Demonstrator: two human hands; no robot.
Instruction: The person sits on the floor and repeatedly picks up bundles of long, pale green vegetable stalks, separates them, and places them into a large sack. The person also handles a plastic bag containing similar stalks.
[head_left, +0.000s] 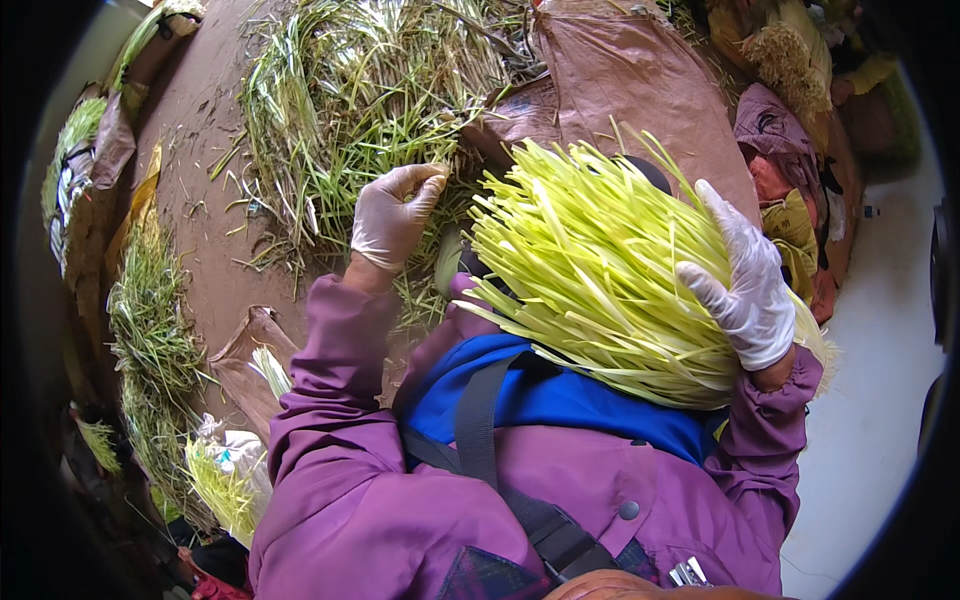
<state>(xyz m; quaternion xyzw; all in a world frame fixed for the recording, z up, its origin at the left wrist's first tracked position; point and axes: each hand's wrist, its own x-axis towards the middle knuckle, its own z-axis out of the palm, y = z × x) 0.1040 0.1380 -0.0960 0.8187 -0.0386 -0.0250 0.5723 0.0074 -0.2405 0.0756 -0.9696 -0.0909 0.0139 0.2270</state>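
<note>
A large bundle of yellow-green leafy stalks, likely yellow chives (592, 277), lies across my lap over a blue cloth (555, 390). Its leaf tips point to the upper left and its pale ends to the right. My right hand (750, 285), in a thin white glove, rests on the bundle near the pale ends with its thumb and fingers apart. My left hand (400, 214), also gloved, is raised left of the leaf tips, thumb and forefinger brought together at their tips. Whether anything small is pinched there cannot be told.
A heap of green and withered leaves (367, 120) covers the ground ahead, beside a brown sheet (630, 67). More leaf piles (154, 315) and a pale bag with yellow leaves (244, 465) lie at left. Cloths (780, 142) and another bundle (791, 60) are at upper right.
</note>
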